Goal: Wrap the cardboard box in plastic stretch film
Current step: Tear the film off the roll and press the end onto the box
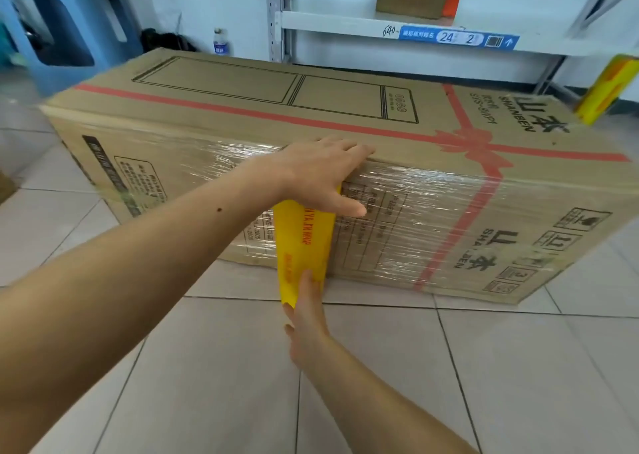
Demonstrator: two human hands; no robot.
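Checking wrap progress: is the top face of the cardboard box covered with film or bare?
Bare, it seems. The cardboard box top looks matte, while glossy wrinkled stretch film covers its front side.

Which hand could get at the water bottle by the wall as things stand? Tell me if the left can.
Probably not. The left hand rests on the top of the yellow film roll at the cardboard box's near side, and the water bottle stands on the floor beyond the box, which lies across the way.

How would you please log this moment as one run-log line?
left hand: atop yellow film roll | right hand: at roll's bottom | cardboard box: front face film-covered, top bare
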